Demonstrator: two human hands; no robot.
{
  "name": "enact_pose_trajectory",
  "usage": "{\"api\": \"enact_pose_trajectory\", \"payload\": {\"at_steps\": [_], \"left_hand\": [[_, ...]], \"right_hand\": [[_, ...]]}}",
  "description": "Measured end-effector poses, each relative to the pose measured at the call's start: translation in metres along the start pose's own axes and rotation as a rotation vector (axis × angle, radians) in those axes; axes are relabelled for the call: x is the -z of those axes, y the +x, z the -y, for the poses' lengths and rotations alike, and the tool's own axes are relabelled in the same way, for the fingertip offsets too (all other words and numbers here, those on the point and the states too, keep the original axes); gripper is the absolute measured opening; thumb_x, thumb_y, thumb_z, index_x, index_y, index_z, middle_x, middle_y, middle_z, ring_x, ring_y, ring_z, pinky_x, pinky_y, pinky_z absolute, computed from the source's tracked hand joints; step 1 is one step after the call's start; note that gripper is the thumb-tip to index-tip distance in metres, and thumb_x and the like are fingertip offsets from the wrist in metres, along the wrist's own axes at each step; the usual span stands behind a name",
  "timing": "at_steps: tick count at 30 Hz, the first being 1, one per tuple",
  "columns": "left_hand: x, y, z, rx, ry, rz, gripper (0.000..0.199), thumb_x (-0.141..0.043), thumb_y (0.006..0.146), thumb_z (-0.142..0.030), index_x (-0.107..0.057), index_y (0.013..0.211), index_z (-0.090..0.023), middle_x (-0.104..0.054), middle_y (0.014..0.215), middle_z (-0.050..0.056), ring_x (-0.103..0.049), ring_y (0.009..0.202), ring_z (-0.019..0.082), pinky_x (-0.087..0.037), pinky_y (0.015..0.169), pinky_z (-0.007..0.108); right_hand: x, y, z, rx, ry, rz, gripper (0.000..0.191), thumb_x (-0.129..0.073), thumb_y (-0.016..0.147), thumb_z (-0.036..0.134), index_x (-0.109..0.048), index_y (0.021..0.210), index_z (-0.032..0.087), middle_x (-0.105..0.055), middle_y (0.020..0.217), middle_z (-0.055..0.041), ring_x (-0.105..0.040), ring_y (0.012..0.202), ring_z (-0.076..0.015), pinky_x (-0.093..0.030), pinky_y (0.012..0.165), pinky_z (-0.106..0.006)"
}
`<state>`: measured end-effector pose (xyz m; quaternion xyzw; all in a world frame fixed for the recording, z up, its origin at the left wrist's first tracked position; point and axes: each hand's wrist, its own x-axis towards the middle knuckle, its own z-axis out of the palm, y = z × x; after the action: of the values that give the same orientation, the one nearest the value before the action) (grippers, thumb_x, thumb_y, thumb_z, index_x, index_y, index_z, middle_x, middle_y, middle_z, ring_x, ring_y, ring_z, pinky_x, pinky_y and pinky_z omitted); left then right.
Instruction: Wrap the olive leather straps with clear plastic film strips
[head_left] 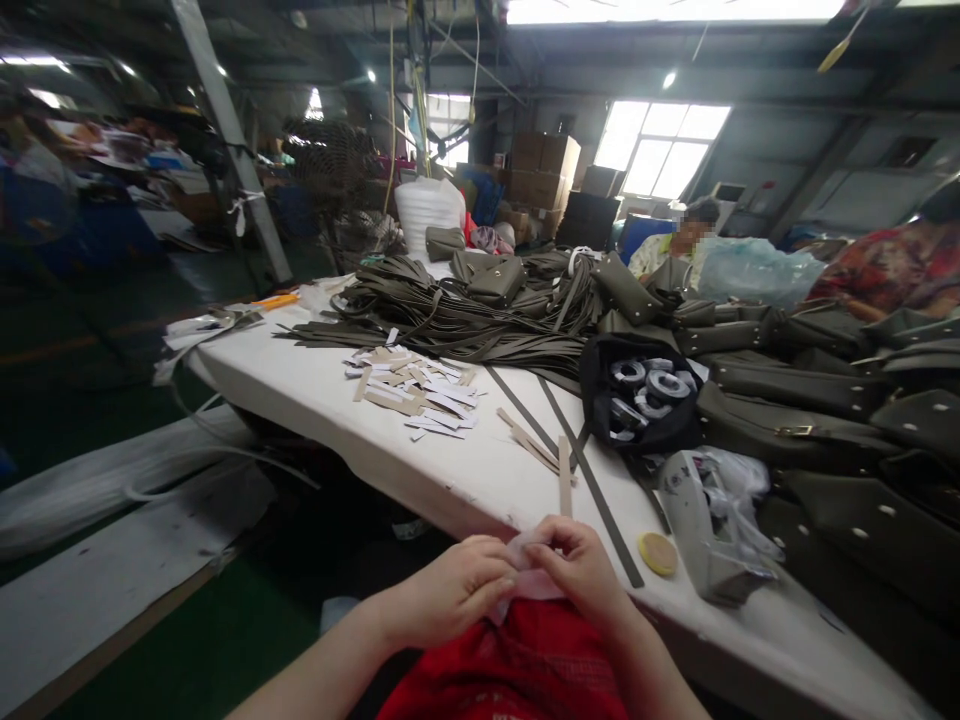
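Observation:
Close to my body, at the table's near edge, both hands pinch a thin whitish translucent sheet [534,584]. My left hand [456,588] has its fingers curled on the sheet's left side. On the other side, my right hand [576,568] grips it between thumb and bent fingers; what else may be inside the fingers is hidden. Just beyond the right hand lies a tan paper strip [565,480]. Two long dark olive straps [600,500] run across the white table beside it. A round yellow-rimmed disc [658,553] is to the right.
A pile of paper strips [420,390] sits left of centre, with a heap of dark straps [465,310] behind. To the right are a black bag of rolls [643,390], a white box [694,530] and many olive bags [795,420]. Two people sit across the table.

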<state>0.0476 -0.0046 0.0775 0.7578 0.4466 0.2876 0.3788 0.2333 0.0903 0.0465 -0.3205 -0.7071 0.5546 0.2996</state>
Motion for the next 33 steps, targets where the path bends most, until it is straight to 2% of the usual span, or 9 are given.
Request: {"api": "enact_pose_trajectory", "payload": {"at_steps": [4,9,13,18,23,26,28,31,33], "left_hand": [[-0.003,0.002,0.002,0.024,-0.055,0.018,0.051,-0.026,0.102,-0.043,-0.063,0.077,-0.017,-0.063,0.087,0.006,-0.058,0.083,0.016,-0.046,0.084,0.025],[-0.002,0.0,0.011,0.117,-0.111,-0.162,0.052,-0.025,0.102,-0.045,-0.063,0.082,-0.016,-0.062,0.08,0.006,-0.057,0.078,0.017,-0.045,0.08,0.025],[0.003,-0.001,0.011,0.082,-0.062,-0.156,0.046,-0.03,0.102,-0.038,-0.061,0.075,-0.017,-0.062,0.078,0.004,-0.057,0.077,0.016,-0.045,0.08,0.025],[0.008,0.005,0.016,0.065,-0.054,-0.172,0.02,-0.053,0.091,-0.032,-0.067,0.083,-0.02,-0.067,0.084,0.002,-0.06,0.081,0.018,-0.046,0.077,0.024],[0.009,0.018,0.03,0.11,-0.142,-0.21,0.029,-0.05,0.093,-0.04,-0.072,0.087,-0.021,-0.067,0.076,0.001,-0.059,0.074,0.017,-0.046,0.073,0.023],[0.014,0.031,0.047,0.155,-0.149,-0.206,0.037,-0.042,0.097,-0.041,-0.071,0.09,-0.019,-0.068,0.078,0.001,-0.059,0.074,0.016,-0.046,0.071,0.023],[0.022,0.043,0.066,0.215,-0.065,-0.228,0.04,-0.037,0.098,-0.038,-0.07,0.087,-0.018,-0.069,0.081,0.002,-0.061,0.076,0.017,-0.046,0.073,0.024],[0.04,0.064,0.104,0.387,0.173,-0.322,0.041,-0.035,0.097,-0.034,-0.069,0.081,-0.017,-0.07,0.083,0.006,-0.063,0.08,0.02,-0.046,0.076,0.028],[0.049,0.078,0.131,0.515,0.314,-0.4,0.042,-0.032,0.097,-0.034,-0.067,0.083,-0.017,-0.071,0.087,0.009,-0.064,0.084,0.023,-0.046,0.078,0.031]], "right_hand": [[-0.002,0.003,-0.002,-0.023,0.08,-0.013,0.021,-0.074,0.074,0.035,-0.066,0.068,0.017,-0.065,0.064,-0.0021,-0.056,0.06,-0.0149,-0.045,0.057,-0.025],[0.008,0.001,-0.001,0.087,0.134,-0.088,0.031,-0.061,0.085,0.048,-0.069,0.092,0.019,-0.066,0.078,-0.005,-0.059,0.069,-0.0173,-0.048,0.064,-0.027],[0.002,0.001,0.0,0.106,-0.088,0.036,0.019,-0.067,0.08,0.038,-0.072,0.077,0.019,-0.068,0.074,-0.0049,-0.06,0.07,-0.0189,-0.047,0.065,-0.027],[-0.008,0.02,-0.017,0.108,-0.224,-0.031,0.023,-0.065,0.074,0.031,-0.06,0.056,0.018,-0.059,0.054,-0.0007,-0.052,0.054,-0.0145,-0.039,0.053,-0.024],[-0.007,0.05,-0.025,0.196,-0.288,-0.063,0.032,-0.07,0.069,0.035,-0.048,0.052,0.019,-0.051,0.05,0.0027,-0.046,0.051,-0.012,-0.035,0.051,-0.023],[-0.003,0.07,-0.02,0.22,-0.331,-0.016,0.035,-0.07,0.073,0.039,-0.049,0.053,0.019,-0.052,0.053,0.0019,-0.048,0.053,-0.0127,-0.036,0.052,-0.024],[0.003,0.089,-0.018,0.227,-0.356,0.042,0.027,-0.065,0.079,0.041,-0.06,0.066,0.019,-0.059,0.062,-0.0006,-0.053,0.06,-0.0149,-0.041,0.056,-0.025],[0.015,0.131,-0.022,0.213,-0.457,0.084,0.025,-0.057,0.088,0.04,-0.067,0.098,0.019,-0.067,0.082,-0.0044,-0.06,0.07,-0.0176,-0.046,0.065,-0.028],[0.023,0.169,-0.032,0.188,-0.634,0.084,0.024,-0.056,0.088,0.035,-0.067,0.101,0.019,-0.069,0.085,-0.0051,-0.062,0.071,-0.0177,-0.048,0.067,-0.028]]}}
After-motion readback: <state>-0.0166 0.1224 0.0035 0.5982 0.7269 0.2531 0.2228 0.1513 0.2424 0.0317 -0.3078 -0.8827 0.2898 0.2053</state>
